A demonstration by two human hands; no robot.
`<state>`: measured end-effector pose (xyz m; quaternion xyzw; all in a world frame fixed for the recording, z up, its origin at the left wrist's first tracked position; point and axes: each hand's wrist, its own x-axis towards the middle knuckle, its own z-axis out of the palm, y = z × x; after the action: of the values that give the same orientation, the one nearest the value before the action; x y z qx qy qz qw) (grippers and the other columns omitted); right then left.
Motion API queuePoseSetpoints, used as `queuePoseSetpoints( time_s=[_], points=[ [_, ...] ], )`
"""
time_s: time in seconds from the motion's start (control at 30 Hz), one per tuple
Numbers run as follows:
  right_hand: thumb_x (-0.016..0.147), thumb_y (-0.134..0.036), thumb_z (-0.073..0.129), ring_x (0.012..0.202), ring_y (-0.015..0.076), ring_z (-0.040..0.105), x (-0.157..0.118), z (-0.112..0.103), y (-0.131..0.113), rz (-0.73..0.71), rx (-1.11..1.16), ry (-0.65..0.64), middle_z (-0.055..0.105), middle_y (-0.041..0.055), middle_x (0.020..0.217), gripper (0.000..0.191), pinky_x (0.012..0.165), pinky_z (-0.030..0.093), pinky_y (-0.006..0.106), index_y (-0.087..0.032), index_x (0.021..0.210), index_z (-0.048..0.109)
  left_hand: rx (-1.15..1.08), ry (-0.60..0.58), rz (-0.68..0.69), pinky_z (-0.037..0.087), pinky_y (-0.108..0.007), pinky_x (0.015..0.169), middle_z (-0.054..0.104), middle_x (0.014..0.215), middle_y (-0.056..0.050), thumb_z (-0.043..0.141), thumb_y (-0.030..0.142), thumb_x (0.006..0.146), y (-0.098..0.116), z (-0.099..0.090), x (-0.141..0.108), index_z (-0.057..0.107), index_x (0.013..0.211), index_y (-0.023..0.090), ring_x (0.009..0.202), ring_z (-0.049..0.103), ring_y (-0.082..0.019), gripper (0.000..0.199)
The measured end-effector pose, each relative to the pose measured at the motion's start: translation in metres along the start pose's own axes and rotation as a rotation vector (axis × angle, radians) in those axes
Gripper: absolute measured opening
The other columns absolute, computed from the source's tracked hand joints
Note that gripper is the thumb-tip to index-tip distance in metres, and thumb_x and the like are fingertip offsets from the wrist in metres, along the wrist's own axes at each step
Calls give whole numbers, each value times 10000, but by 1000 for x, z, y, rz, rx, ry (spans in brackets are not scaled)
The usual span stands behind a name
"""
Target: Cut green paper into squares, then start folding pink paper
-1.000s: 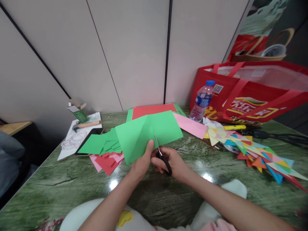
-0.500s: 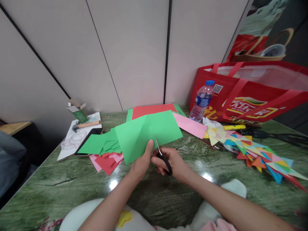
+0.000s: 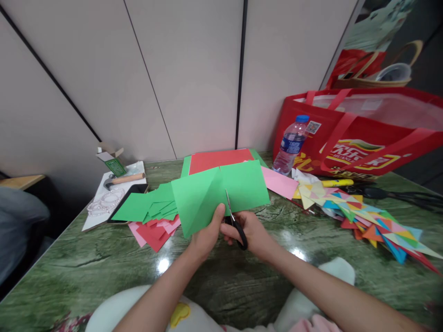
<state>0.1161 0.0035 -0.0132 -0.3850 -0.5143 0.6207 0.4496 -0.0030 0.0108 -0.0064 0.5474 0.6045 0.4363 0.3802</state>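
Observation:
A large green paper sheet (image 3: 197, 198) with crease lines is pinched by my left hand (image 3: 208, 233) at its lower edge, thumb on top. Black-handled scissors (image 3: 238, 230) are in my right hand (image 3: 251, 230), close beside the left. Their blades point up and lie over the middle of the sheet, at its lower edge. Left of the sheet are smaller green paper pieces (image 3: 133, 207), some on a dark tablet, with red and pink pieces (image 3: 150, 235) nearer me.
Behind the sheet lies red paper (image 3: 221, 159). A water bottle (image 3: 290, 145) stands before a red bag (image 3: 349, 138). Folded colourful papers (image 3: 374, 221) spread at the right, near a yellow pen (image 3: 337, 183). A hammer (image 3: 124, 180) and small box (image 3: 116, 163) are at left.
The green sheet and my left hand have shifted a little to the right. A short slit now shows at the sheet's top edge. The scissors have turned slightly more upright.

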Motion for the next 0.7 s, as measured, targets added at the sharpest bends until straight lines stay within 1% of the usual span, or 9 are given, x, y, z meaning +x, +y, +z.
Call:
queuePoseSetpoints(
  time_s=[0.03, 0.1, 0.2, 0.3, 0.43, 0.6, 0.7],
  points=[
    [525, -465, 718, 436, 91, 464, 0, 0, 0, -5, 4, 3, 505, -49, 487, 378, 433, 394, 224, -164, 627, 514, -10, -16, 16, 328, -344, 978, 687, 894, -54, 484, 536, 722, -1, 0, 0, 658, 766, 194, 969, 573, -218, 386],
    [524, -456, 722, 432, 85, 452, 0, 1, -1, -8, 8, 3, 501, -51, 479, 371, 425, 386, 216, -165, 617, 511, -34, -4, 34, 300, -356, 1001, 667, 980, -59, 492, 534, 720, -2, 0, 1, 656, 816, 194, 1015, 548, -219, 389],
    [530, -442, 722, 411, 75, 433, -1, 1, -2, 12, 7, 12, 490, -58, 459, 361, 403, 365, 203, -164, 607, 505, -84, 3, 42, 309, -376, 996, 645, 1037, -74, 511, 540, 707, -6, 1, 3, 646, 891, 177, 1017, 547, -225, 429],
    [547, -426, 716, 384, 67, 421, -1, 1, -1, 8, 4, 10, 481, -66, 436, 349, 386, 343, 193, -163, 594, 491, -125, 18, 49, 347, -387, 967, 654, 1006, -89, 545, 545, 677, -9, 3, 4, 646, 902, 163, 990, 562, -238, 455],
    [551, -419, 714, 372, 66, 416, -2, 1, -2, 13, 11, 11, 478, -71, 424, 345, 380, 334, 194, -166, 592, 483, -139, 13, 32, 382, -400, 931, 674, 914, -90, 545, 567, 659, -11, 3, 5, 659, 821, 163, 952, 578, -253, 450],
    [543, -423, 716, 382, 78, 438, -2, 2, -2, 37, 18, 25, 500, -60, 431, 348, 398, 356, 206, -161, 623, 501, -109, -2, -45, 357, -395, 949, 664, 955, -88, 534, 598, 647, -9, 2, 5, 655, 830, 172, 951, 575, -253, 480],
    [560, -437, 701, 388, 82, 451, -2, 2, 0, 27, 26, 12, 514, -53, 445, 346, 409, 366, 211, -159, 634, 509, -95, -34, -72, 364, -369, 938, 680, 890, -72, 521, 599, 657, -7, 1, 4, 657, 753, 178, 910, 592, -241, 453]
  ],
)
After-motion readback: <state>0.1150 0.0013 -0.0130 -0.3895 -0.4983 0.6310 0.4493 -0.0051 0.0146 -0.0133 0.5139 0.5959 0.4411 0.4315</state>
